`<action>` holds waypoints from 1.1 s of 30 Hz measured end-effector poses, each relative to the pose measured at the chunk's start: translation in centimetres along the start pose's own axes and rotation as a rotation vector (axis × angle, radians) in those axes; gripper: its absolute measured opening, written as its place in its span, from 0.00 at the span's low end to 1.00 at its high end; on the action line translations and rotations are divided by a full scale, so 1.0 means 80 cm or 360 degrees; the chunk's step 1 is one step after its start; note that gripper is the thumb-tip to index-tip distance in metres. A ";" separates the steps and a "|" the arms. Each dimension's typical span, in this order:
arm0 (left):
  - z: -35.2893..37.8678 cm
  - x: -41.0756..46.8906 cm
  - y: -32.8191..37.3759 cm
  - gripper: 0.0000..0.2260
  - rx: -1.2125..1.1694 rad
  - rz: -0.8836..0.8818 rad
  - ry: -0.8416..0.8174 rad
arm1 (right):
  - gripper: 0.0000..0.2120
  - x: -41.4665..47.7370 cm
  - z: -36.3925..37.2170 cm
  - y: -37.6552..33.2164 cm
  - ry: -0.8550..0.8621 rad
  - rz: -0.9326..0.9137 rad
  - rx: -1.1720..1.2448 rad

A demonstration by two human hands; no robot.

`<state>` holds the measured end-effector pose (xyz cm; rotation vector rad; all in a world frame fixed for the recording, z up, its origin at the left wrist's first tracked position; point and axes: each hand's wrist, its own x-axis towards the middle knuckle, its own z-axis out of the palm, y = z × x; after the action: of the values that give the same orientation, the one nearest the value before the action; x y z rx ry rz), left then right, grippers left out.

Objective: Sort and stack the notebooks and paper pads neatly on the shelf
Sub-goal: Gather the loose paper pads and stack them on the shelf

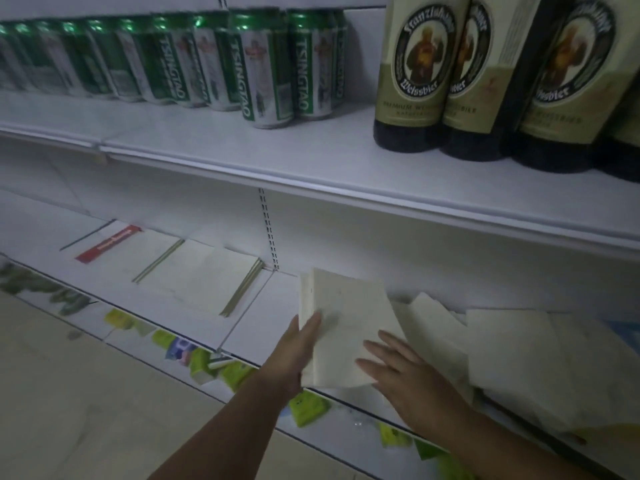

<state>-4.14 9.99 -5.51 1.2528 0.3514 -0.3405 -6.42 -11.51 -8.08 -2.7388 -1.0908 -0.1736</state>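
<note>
Two hands held a matte, rectangular paper pad [346,327] over the lower shelf [263,327], long axis near-to-far; left hand [294,351] pinched its left edge; right hand [405,375] lay flat on its near-right corner.

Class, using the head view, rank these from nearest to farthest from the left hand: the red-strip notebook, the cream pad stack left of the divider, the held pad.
1. held pad, gripped by the left hand.
2. cream pad stack, just left of the divider.
3. red-strip notebook, farthest left.
</note>
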 end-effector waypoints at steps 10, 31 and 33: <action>-0.097 -0.104 0.037 0.23 -0.0281 0.0226 0.0306 | 0.26 0.132 -0.043 -0.090 -0.0346 0.1133 0.2452; -0.459 -0.086 0.157 0.11 -0.0246 -0.0092 0.0378 | 0.25 0.415 0.063 -0.338 -0.0094 0.1039 0.2341; -0.474 -0.051 0.154 0.17 -0.0095 -0.0080 0.0521 | 0.27 0.432 0.085 -0.338 -0.0041 0.1135 0.2355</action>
<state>-5.17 49.98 -3.53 1.2431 0.6690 -0.1647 0.18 32.32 -5.08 -1.5322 0.0076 0.5443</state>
